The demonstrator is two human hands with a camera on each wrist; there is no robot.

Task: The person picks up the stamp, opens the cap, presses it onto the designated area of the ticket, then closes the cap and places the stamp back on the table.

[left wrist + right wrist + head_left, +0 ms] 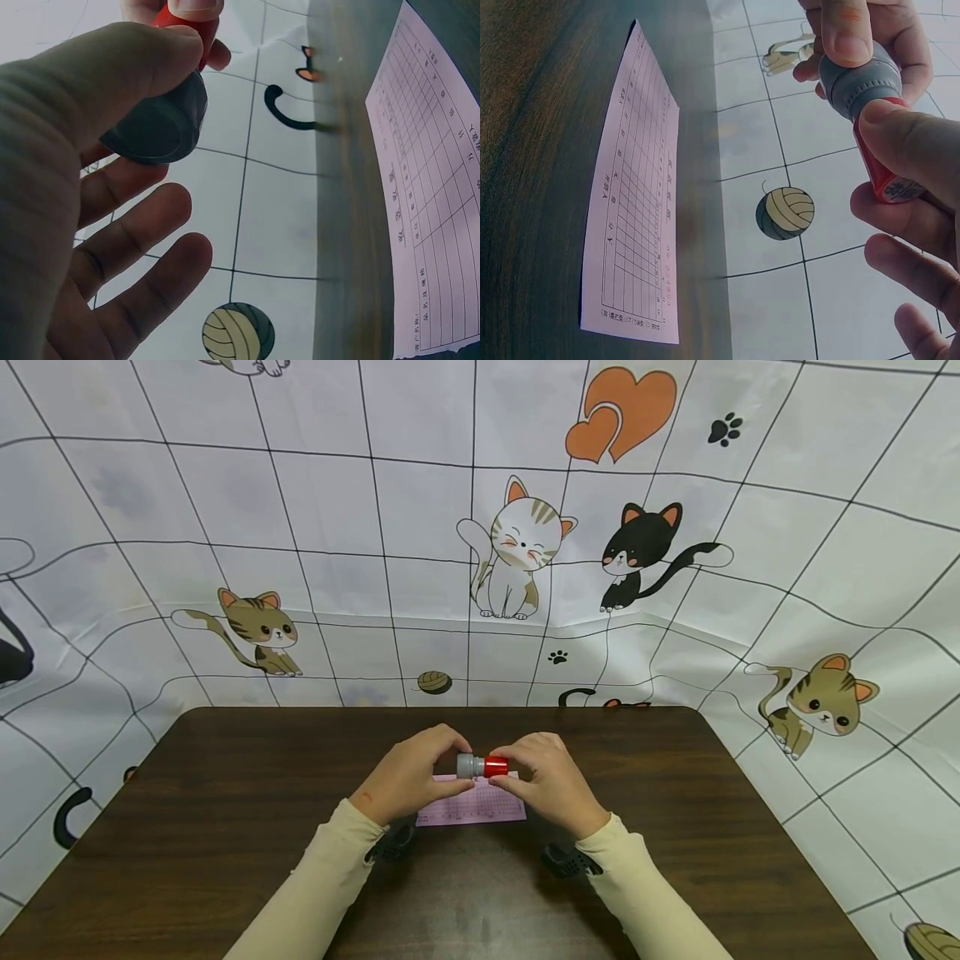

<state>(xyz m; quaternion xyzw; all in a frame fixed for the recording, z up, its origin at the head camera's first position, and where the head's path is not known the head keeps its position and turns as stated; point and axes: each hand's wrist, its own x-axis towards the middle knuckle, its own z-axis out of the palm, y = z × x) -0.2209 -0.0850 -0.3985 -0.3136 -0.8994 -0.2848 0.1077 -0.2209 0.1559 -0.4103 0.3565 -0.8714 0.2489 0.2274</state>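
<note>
Both hands hold one small red and grey stamp [496, 766] over the table, level, with an end in each hand. My left hand [411, 777] pinches its grey cap [861, 81] between thumb and fingers. The red body [871, 154] is in my right hand [553, 779], between thumb and forefinger; dark characters mark its end face [902, 190]. In the left wrist view, the round end of the cap [152, 129] shows under the thumb, and the other fingers spread loosely. Beneath the hands lies a pink printed form [471, 810] with ruled lines, its upper part partly hidden.
The dark brown wooden table [225, 827] extends on both sides of the hands. Behind it hangs a white sheet [420, 502] with black grid lines and cartoon cats. Dark straps [570, 860] sit at both wrists by the cream sleeves.
</note>
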